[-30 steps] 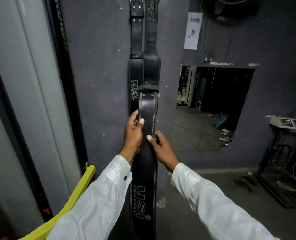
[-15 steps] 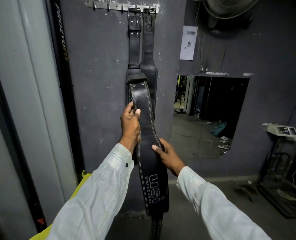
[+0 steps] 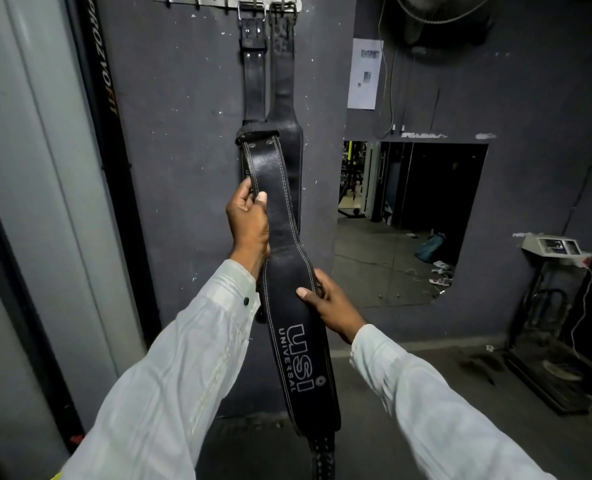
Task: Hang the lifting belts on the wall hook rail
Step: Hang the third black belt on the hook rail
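I hold a black leather lifting belt (image 3: 287,306) with white "USI UNIVERSAL" lettering upright in front of the wall. My left hand (image 3: 249,223) grips its narrow upper strap at the left edge. My right hand (image 3: 329,303) clasps the wide padded part from the right side. The belt's upper end is folded over at chest height; its perforated tail dangles near the floor. A metal hook rail (image 3: 218,1) runs along the top of the dark wall. Two black belts hang from it: one by its buckle (image 3: 253,64), one beside it on the right (image 3: 284,98).
A tall black "PROZYOFIT" post (image 3: 104,98) and a grey door frame (image 3: 38,168) stand on the left. A mirror (image 3: 408,220) and a paper notice (image 3: 365,74) sit on the wall to the right. A wall fan (image 3: 436,12) hangs above; a weighing scale (image 3: 557,247) stands far right.
The view tilted upward, bringing the hook rail into sight. The held belt's upper end rose and swung left; my right hand slid down onto the wide section.
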